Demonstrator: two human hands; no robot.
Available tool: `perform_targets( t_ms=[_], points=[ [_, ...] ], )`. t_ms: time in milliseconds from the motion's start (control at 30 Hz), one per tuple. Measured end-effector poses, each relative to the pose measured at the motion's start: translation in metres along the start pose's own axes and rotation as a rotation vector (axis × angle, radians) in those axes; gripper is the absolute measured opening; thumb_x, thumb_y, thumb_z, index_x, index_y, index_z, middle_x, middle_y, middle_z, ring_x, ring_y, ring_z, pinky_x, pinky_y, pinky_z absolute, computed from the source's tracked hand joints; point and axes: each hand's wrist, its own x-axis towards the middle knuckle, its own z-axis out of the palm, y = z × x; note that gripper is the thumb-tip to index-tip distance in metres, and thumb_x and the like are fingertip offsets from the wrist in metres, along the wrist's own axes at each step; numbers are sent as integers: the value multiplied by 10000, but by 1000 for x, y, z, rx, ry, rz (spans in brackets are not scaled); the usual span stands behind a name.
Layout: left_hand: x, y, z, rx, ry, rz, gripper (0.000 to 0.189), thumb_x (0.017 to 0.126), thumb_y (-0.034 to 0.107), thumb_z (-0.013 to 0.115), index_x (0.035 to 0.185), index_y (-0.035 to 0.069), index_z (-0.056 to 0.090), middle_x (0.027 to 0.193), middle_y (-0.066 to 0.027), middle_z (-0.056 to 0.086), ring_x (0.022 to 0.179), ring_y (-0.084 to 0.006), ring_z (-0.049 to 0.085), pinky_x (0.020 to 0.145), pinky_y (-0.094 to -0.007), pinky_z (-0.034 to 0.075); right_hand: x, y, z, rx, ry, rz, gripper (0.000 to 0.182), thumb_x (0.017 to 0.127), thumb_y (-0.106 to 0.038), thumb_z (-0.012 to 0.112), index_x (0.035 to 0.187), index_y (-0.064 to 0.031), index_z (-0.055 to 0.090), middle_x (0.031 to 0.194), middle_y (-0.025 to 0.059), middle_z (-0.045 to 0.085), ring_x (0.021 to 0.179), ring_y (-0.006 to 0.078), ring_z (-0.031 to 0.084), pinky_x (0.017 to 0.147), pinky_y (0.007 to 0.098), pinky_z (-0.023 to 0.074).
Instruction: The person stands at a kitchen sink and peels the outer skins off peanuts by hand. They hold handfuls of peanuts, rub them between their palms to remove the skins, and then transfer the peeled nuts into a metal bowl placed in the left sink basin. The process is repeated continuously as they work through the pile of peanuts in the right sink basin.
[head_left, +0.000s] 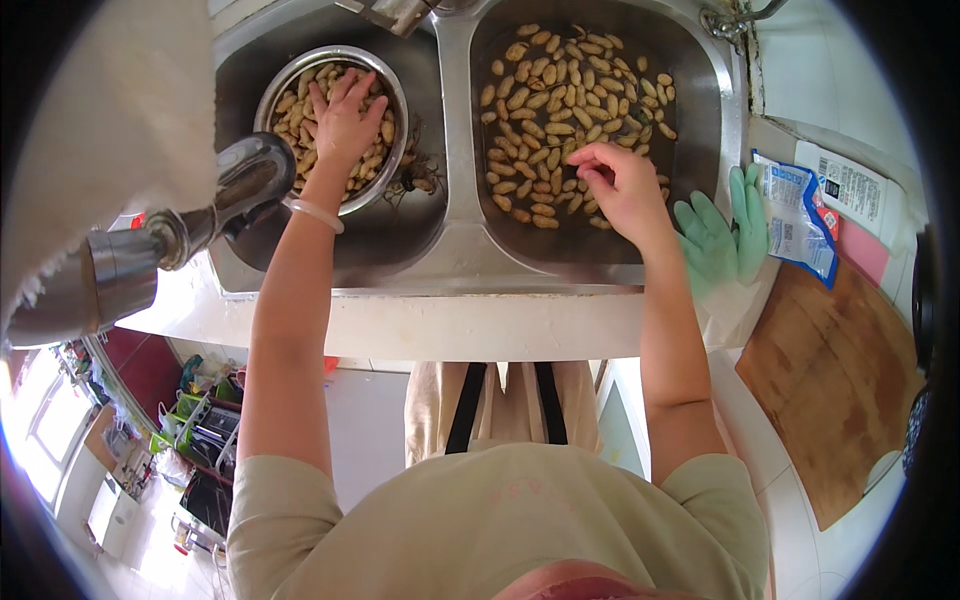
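My left hand (347, 124) rests with fingers spread on unshelled peanuts (300, 112) in a round stainless steel bowl (399, 97), which stands in the left sink basin. Over the right basin (694, 142), my right hand (611, 176) is bent, thumb and fingertips close together above many loose peanuts (559, 129) lying in shallow water. Whether anything is pinched between those fingertips cannot be told. Some dark stringy roots or stems (411, 176) lie beside the bowl in the left basin.
A metal faucet (397, 11) reaches in at the top. Right of the sink lie green rubber gloves (712, 232), a blue-edged plastic packet (796, 217) and a wooden cutting board (840, 375). A large metal fixture (217, 195) and pale cloth (112, 97) fill the left foreground.
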Motion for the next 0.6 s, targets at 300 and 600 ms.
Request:
perform_targets(
  t_ms=[300, 600],
  points=[
    [-54, 11, -43, -144, 58, 102, 313, 830, 239, 637, 1141, 222, 658, 1421, -58, 446, 1345, -406, 313, 1025, -609, 272, -12, 32, -26, -17, 30, 21, 265, 806, 26, 560, 1057, -16, 634, 1038, 181, 642, 943, 330, 631, 832, 349, 502],
    [-60, 157, -83, -602, 132, 366, 303, 787, 31, 665, 1083, 96, 671, 1323, -132, 523, 1177, -289, 531, 958, -356, 424, 28, 56, 28, -780, -145, 64, 148, 763, -31, 639, 900, 22, 618, 943, 220, 626, 854, 401, 609, 763, 443, 497]
  ],
)
